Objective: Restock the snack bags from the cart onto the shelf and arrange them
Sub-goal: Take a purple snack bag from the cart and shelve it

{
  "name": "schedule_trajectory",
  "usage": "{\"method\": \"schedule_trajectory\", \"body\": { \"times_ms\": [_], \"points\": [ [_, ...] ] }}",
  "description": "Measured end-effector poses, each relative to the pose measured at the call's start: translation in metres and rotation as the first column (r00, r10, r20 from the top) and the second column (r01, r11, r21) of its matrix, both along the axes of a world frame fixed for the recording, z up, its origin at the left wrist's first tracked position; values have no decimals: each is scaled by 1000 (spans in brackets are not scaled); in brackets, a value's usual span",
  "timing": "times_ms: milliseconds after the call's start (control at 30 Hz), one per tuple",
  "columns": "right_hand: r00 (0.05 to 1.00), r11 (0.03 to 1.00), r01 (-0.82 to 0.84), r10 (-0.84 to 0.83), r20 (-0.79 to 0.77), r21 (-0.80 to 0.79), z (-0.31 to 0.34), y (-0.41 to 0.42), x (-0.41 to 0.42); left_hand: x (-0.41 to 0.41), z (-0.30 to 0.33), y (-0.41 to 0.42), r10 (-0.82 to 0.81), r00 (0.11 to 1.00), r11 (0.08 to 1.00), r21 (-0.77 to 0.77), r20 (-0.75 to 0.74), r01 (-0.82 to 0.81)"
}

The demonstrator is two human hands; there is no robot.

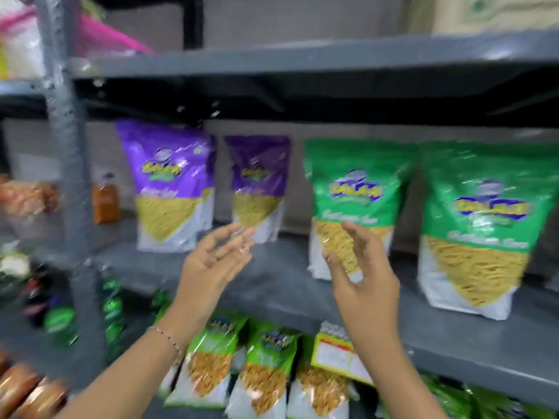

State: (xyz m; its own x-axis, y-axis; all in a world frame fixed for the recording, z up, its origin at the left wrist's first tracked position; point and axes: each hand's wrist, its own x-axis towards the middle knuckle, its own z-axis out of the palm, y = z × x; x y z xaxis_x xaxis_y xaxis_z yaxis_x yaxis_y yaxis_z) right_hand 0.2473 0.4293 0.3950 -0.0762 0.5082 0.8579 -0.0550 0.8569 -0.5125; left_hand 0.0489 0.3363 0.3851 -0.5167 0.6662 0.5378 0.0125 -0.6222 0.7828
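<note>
Two purple snack bags stand upright on the grey shelf (272, 285): a larger one (169, 182) at the left and a smaller one (258, 182) further back. Two green snack bags stand to their right, one (357, 189) in the middle and one (481, 225) at the far right. My left hand (211, 267) hovers open in front of the shelf, below the smaller purple bag, holding nothing. My right hand (363, 276) is open too, raised just in front of the lower part of the middle green bag; whether it touches the bag is unclear. The picture is blurred.
A grey steel upright (65, 140) stands at the left and another shelf board (302, 55) runs above. Light green snack bags (266, 367) fill the shelf below. An orange bottle (105, 201) stands behind the upright. More packets lie at the far left.
</note>
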Motion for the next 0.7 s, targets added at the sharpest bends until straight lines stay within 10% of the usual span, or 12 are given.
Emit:
{"method": "schedule_trajectory", "body": {
  "times_ms": [133,233,400,500,600,700],
  "points": [
    [945,961,-272,259,200,40,-59,-59,-64,-42,-75,-114,291,951,943,-199,102,-267],
    [740,861,-482,500,451,-163,-134,-102,-115,-73,-165,-211,589,803,708,-537,93,-458],
    [96,659,-538,667,739,-525,-272,-171,-186,-86,-312,-382,842,521,83,-922,-139,-379],
    [-335,586,-458,583,740,-669,-352,-214,-214,-71,-384,-460,869,464,-136,-984,-173,-112],
    [-580,549,-376,489,652,-747,-419,-255,-240,-62,-437,-502,955,286,-85,-996,-72,32],
    [-708,549,-324,400,582,-771,-470,-286,-266,-64,-480,-509,956,-23,294,-949,293,112]
  ]
}}
